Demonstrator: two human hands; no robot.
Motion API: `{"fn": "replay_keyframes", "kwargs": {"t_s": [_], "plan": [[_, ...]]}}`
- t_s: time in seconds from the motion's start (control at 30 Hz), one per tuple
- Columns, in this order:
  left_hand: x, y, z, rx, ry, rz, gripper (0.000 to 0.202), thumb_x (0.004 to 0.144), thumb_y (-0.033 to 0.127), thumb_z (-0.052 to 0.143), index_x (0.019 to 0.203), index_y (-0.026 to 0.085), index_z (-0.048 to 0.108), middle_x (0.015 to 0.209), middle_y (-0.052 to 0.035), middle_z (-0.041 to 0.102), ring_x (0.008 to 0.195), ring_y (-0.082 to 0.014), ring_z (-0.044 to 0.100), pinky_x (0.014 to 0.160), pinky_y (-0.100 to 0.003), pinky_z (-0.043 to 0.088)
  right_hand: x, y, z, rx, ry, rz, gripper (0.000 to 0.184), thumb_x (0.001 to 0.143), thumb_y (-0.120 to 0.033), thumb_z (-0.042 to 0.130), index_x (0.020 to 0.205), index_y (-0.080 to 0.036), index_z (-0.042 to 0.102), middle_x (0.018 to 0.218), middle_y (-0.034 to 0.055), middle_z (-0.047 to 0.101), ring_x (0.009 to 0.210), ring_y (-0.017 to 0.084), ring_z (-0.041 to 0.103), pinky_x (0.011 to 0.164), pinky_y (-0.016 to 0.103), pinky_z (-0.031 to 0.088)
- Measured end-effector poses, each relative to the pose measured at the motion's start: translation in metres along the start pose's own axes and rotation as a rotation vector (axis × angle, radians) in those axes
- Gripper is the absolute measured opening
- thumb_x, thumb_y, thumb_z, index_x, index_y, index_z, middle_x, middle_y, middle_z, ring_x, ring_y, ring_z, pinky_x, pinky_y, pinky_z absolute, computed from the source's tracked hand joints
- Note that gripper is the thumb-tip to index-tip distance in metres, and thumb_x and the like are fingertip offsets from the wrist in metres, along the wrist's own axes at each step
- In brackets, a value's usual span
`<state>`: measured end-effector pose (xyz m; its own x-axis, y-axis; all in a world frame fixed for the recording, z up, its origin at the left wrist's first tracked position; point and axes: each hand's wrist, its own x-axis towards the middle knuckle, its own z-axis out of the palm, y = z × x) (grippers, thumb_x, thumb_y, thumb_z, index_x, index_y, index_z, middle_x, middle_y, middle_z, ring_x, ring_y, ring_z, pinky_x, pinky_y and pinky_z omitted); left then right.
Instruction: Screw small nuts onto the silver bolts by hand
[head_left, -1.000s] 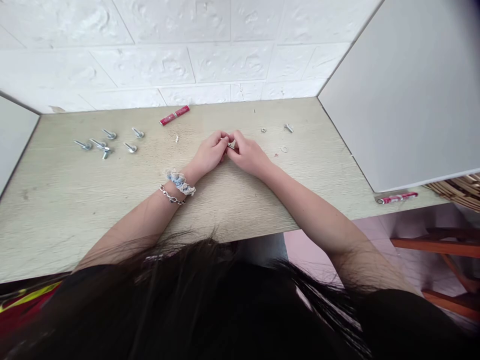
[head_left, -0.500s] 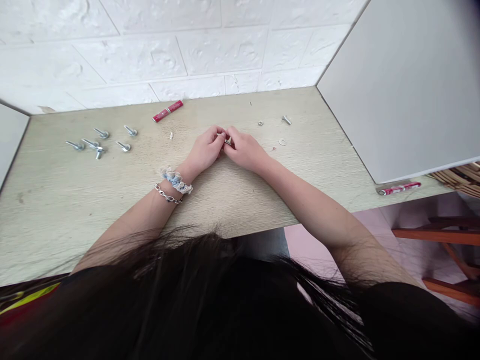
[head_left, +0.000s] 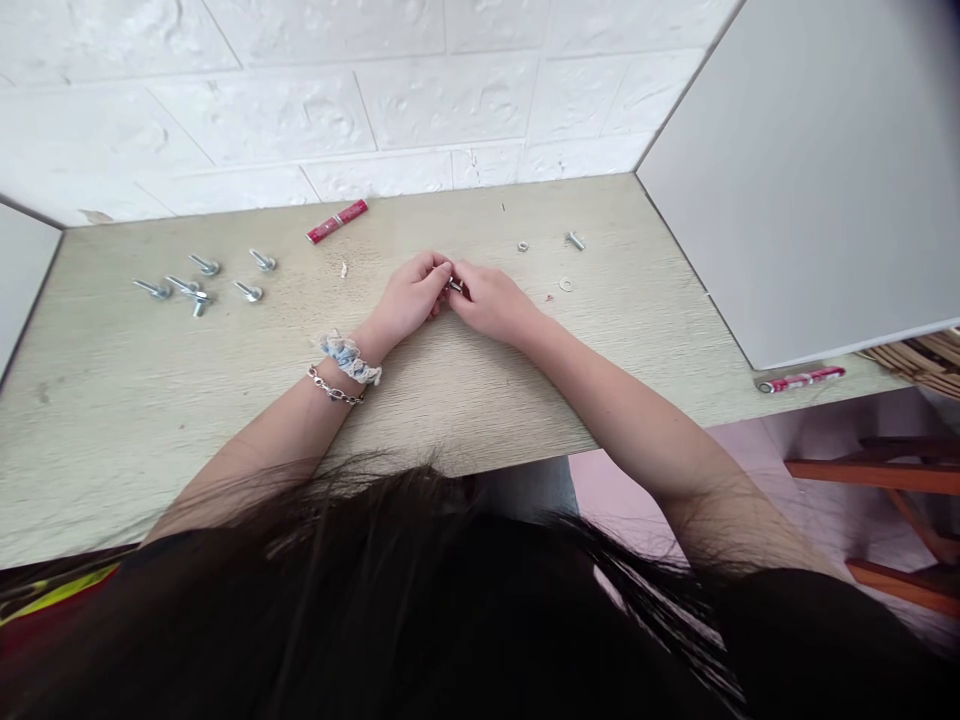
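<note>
My left hand (head_left: pixel 411 292) and my right hand (head_left: pixel 491 298) meet over the middle of the table, their fingertips closed on a small metal bolt (head_left: pixel 454 286). Most of the bolt is hidden by the fingers, and whether a nut or washer is on it I cannot make out. To the right of my hands lie a loose nut (head_left: pixel 523 246), a bolt (head_left: pixel 575 241) on its side and a flat washer (head_left: pixel 566 285). On the left side several bolts (head_left: pixel 250 292) with parts fitted near their heads lie in a loose group.
A red wrapped stick (head_left: pixel 337 222) lies near the white brick wall (head_left: pixel 450 100). Another red stick (head_left: pixel 801 380) rests at the right front edge, below a grey panel (head_left: pixel 810 180). A woven basket (head_left: pixel 926 360) shows at far right, above a wooden stool (head_left: pixel 877 472).
My fingers have shifted slightly around the bolt, and a little more of its metal shows between them. The parts on the table lie as before.
</note>
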<state>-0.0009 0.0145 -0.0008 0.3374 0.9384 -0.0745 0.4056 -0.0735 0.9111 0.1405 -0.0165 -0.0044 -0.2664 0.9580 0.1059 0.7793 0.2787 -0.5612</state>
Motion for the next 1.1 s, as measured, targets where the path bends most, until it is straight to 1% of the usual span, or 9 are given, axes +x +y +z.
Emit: {"fn": "replay_keyframes", "kwargs": {"t_s": [0.23, 0.4, 0.63, 0.83, 1.1], "plan": [[0.0022, -0.0088, 0.0023, 0.068, 0.028, 0.082, 0.017, 0.093, 0.027, 0.045, 0.088, 0.018, 0.059, 0.063, 0.0013, 0.053, 0.058, -0.0119, 0.049, 0.056, -0.024, 0.039, 0.0012, 0.0025, 0.0021, -0.016, 0.008, -0.003, 0.021, 0.092, -0.024, 0.04, 0.097, -0.015, 0.058, 0.103, 0.0128, 0.069, 0.087, 0.023, 0.059, 0.078, 0.034, 0.042], [-0.0001, -0.0086, 0.0029, 0.124, 0.05, 0.149, 0.018, 0.092, 0.026, 0.044, 0.088, 0.018, 0.059, 0.07, 0.0003, 0.058, 0.069, -0.0129, 0.053, 0.066, -0.024, 0.043, 0.0009, 0.0037, 0.0022, -0.023, 0.003, -0.012, 0.021, 0.091, -0.023, 0.04, 0.097, -0.015, 0.058, 0.103, 0.0132, 0.068, 0.088, 0.025, 0.059, 0.078, 0.036, 0.043], [-0.0025, -0.0048, 0.0028, 0.188, 0.053, 0.139, 0.019, 0.092, 0.027, 0.043, 0.09, 0.017, 0.06, 0.073, -0.0006, 0.059, 0.076, -0.0148, 0.055, 0.072, -0.025, 0.044, 0.0009, 0.0023, 0.0019, -0.038, -0.006, -0.01, 0.022, 0.091, -0.021, 0.039, 0.099, -0.014, 0.058, 0.106, 0.0139, 0.068, 0.09, 0.025, 0.059, 0.081, 0.036, 0.043], [-0.0037, -0.004, 0.0025, 0.215, 0.055, 0.162, 0.02, 0.092, 0.027, 0.043, 0.09, 0.017, 0.06, 0.076, -0.0014, 0.062, 0.08, -0.0152, 0.057, 0.076, -0.026, 0.045, 0.0009, 0.0013, 0.0009, -0.044, -0.01, -0.01, 0.022, 0.091, -0.021, 0.039, 0.099, -0.014, 0.058, 0.106, 0.0141, 0.068, 0.091, 0.025, 0.06, 0.082, 0.037, 0.044], [-0.0016, -0.0077, 0.0017, 0.242, 0.06, 0.183, 0.021, 0.092, 0.028, 0.042, 0.091, 0.018, 0.06, 0.077, -0.001, 0.064, 0.076, -0.0149, 0.058, 0.077, -0.028, 0.047, 0.0002, 0.0, -0.0001, -0.058, -0.011, -0.02, 0.022, 0.09, -0.02, 0.039, 0.101, -0.014, 0.058, 0.107, 0.0147, 0.069, 0.094, 0.026, 0.061, 0.084, 0.038, 0.046]]}}
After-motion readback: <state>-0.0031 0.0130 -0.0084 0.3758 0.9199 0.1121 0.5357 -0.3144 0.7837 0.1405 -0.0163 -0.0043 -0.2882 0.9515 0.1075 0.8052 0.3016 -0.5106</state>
